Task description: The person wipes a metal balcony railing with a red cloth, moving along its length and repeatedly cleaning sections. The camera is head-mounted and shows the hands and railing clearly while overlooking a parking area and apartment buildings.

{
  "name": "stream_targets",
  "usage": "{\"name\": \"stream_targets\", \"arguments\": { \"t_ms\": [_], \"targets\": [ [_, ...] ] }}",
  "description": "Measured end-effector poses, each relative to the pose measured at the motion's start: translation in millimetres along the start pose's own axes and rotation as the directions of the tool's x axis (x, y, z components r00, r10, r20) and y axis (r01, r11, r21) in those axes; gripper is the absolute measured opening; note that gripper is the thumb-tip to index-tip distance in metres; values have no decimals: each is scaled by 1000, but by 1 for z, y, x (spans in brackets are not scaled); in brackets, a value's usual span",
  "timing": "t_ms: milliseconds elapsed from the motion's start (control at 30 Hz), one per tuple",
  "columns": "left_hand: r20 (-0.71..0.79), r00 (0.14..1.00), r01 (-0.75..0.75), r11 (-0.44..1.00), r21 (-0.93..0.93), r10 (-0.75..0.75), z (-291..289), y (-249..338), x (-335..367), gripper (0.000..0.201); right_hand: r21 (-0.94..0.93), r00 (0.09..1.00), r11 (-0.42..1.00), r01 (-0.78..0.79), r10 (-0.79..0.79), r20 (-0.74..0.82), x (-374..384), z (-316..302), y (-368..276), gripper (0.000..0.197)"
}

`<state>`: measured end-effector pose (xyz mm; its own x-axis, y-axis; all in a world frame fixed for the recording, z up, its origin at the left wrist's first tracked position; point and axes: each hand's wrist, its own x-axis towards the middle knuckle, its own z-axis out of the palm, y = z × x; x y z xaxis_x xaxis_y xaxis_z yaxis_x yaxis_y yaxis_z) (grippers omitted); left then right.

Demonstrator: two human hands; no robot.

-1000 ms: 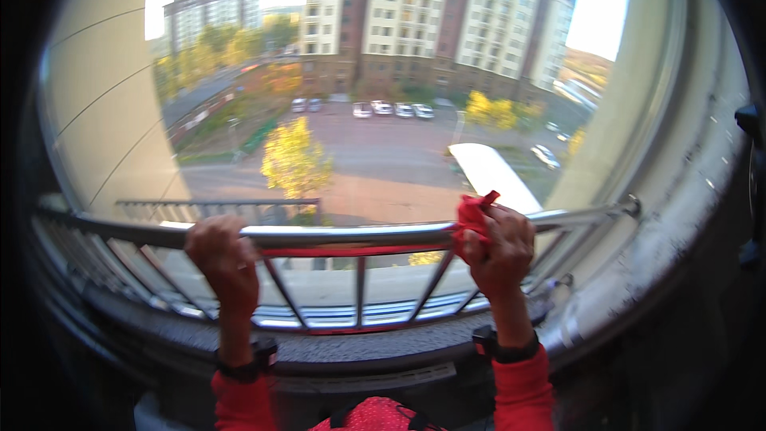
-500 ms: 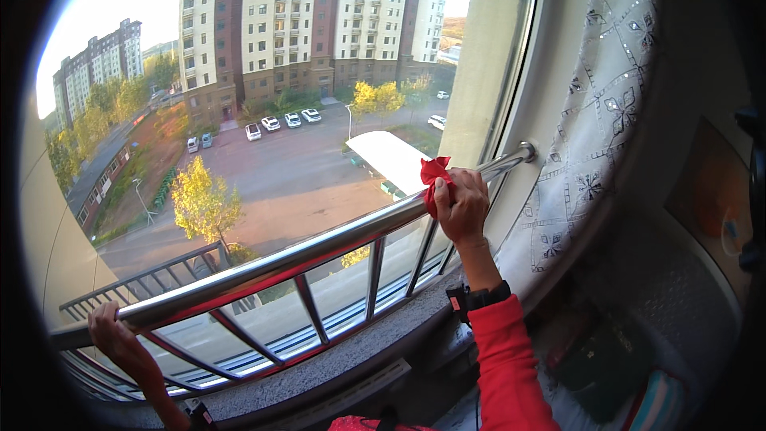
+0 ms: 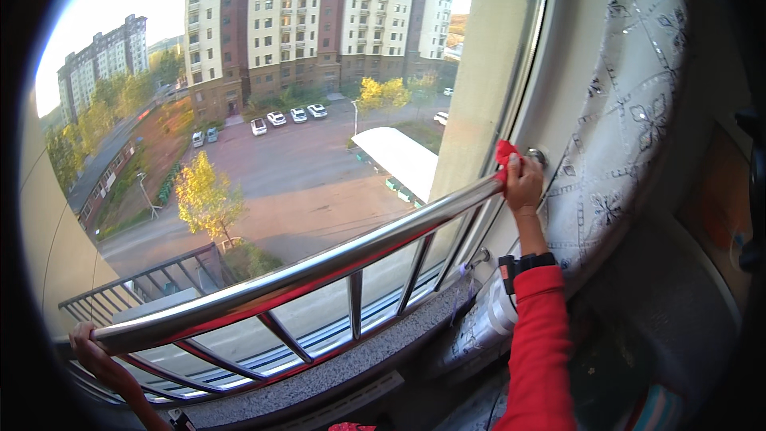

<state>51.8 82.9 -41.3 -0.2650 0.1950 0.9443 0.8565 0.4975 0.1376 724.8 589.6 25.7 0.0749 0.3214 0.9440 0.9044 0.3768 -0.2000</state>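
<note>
A shiny metal railing [image 3: 311, 273] runs across the window from lower left to upper right, with upright bars below its top tube. Near the wall at its right end, my right hand [image 3: 523, 182] is closed around a red cloth [image 3: 504, 152], pressing it on the tube. The cloth shows above and beside my thumb; the rest is under my palm. At the far left end, my left hand [image 3: 96, 356] grips the same tube, fingers wrapped over it. Dark bands circle both wrists.
A white curtain [image 3: 594, 112] with dark flower patterns hangs beside my right arm. Below the railing lies a speckled stone sill [image 3: 319, 363]. Outside, far below, are a parking yard [image 3: 295, 168], parked cars, a yellow tree [image 3: 206, 195] and tall buildings [image 3: 295, 16].
My right hand has slid the red cloth along the tube to the right, up to the wall end. My left hand still holds the left end; the view has shifted slightly.
</note>
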Motion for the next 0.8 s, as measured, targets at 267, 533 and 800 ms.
{"name": "stream_targets", "arguments": {
  "t_ms": [267,533,800],
  "targets": [
    [-118,989,-75,988,137,92,4,7,2,12,-166,989,980,-108,123,80,21,17,53,48],
    [-109,992,-35,981,191,57,-7,35,4,14,54,988,997,57,-65,144,4,-14,-34,35],
    [-123,992,-14,995,94,25,-11,50,9,31,211,948,951,225,-264,177,-32,-68,-196,29]
  ]
}}
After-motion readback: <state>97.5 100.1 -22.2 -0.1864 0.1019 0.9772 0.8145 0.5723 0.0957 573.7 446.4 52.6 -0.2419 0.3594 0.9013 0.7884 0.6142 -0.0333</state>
